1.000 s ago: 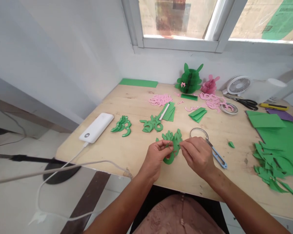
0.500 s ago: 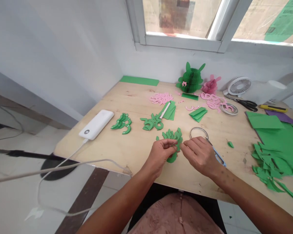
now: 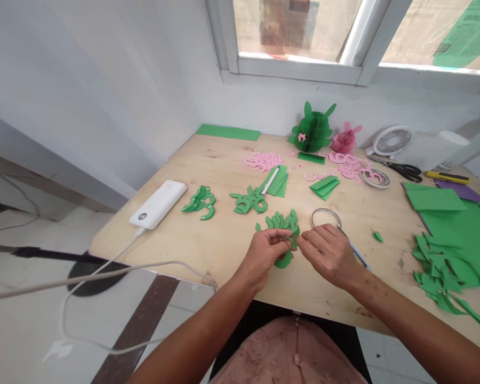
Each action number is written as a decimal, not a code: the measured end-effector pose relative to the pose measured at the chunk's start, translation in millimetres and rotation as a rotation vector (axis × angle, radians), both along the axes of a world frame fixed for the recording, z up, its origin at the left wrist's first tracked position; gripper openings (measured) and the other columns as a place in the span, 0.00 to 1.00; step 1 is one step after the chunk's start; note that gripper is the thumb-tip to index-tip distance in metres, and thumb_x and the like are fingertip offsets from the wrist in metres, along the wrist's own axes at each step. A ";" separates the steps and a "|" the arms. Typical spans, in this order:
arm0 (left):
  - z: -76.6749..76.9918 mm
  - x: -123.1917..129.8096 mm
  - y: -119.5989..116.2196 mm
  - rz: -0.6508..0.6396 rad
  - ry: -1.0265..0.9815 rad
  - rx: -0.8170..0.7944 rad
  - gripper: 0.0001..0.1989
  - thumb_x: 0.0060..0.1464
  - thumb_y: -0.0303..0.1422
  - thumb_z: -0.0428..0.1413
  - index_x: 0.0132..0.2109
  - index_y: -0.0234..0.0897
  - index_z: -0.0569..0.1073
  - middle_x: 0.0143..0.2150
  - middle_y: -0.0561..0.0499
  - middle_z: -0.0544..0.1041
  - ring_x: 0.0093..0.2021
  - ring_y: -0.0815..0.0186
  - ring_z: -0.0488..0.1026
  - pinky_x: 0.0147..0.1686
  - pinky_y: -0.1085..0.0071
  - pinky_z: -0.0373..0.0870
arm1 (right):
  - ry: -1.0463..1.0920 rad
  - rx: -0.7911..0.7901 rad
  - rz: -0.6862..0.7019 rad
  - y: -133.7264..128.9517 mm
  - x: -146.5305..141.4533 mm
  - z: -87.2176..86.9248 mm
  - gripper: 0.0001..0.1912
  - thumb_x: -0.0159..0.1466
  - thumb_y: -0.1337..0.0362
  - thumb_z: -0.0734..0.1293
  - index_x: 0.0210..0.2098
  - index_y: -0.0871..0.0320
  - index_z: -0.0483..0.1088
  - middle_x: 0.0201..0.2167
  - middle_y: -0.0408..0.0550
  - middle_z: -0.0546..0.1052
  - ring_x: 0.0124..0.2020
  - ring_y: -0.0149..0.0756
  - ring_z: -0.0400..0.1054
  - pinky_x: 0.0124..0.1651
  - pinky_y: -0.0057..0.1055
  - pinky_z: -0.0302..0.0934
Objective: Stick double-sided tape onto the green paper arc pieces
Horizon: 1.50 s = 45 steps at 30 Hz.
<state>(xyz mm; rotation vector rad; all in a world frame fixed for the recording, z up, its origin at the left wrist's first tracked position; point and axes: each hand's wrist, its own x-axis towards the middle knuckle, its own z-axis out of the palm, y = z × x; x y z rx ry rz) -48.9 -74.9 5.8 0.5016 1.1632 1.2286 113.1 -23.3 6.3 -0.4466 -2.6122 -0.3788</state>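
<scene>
My left hand (image 3: 261,255) is closed in a pinch on a green paper cutout (image 3: 293,241), just above the table near its front edge. Facing it, my right hand (image 3: 328,252) has its fingers curled together at the cutout's right side; whatever they grip is hidden. Under and behind my left hand lies a cluster of green leaf-tipped paper cutouts (image 3: 278,219). Just behind my right hand is a thin roll of tape (image 3: 317,212), and a blue-handled cutter (image 3: 360,257) is partly covered by that hand.
Curved green cutouts (image 3: 202,202), more green pieces (image 3: 248,201) with a white pen (image 3: 270,181), and pink cutouts (image 3: 264,161) lie farther back. A white power bank (image 3: 159,204) sits left. Green scraps (image 3: 442,266), scissors (image 3: 404,169) and a fan (image 3: 392,141) are right.
Both hands stay almost in place. The green cutout in my left hand has shifted slightly, and my right hand covers a little more of the cutter.
</scene>
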 end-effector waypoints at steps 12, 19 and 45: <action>2.3 1.6 0.1 -0.019 0.020 -0.006 0.11 0.36 0.28 0.63 0.32 0.31 0.76 0.22 0.52 0.75 0.20 0.73 0.67 0.21 0.76 0.56 | 0.035 -0.034 -0.024 0.1 3.2 -3.9 0.06 0.63 0.73 0.61 0.35 0.61 0.69 0.27 0.48 0.72 0.28 0.34 0.61 0.33 0.34 0.52; 3.1 2.3 -0.1 -0.032 0.031 -0.016 0.10 0.37 0.27 0.62 0.33 0.31 0.76 0.21 0.53 0.73 0.20 0.74 0.66 0.22 0.77 0.56 | 0.034 -0.037 -0.032 0.5 5.5 -7.9 0.06 0.64 0.73 0.61 0.35 0.61 0.69 0.27 0.47 0.71 0.28 0.33 0.61 0.33 0.34 0.52; 2.1 2.6 1.9 -0.102 0.064 -0.002 0.11 0.37 0.29 0.62 0.32 0.32 0.75 0.21 0.54 0.73 0.20 0.74 0.64 0.22 0.75 0.55 | 0.110 0.025 0.108 1.3 11.9 -1.4 0.07 0.62 0.74 0.63 0.40 0.63 0.68 0.27 0.49 0.74 0.30 0.34 0.66 0.33 0.34 0.56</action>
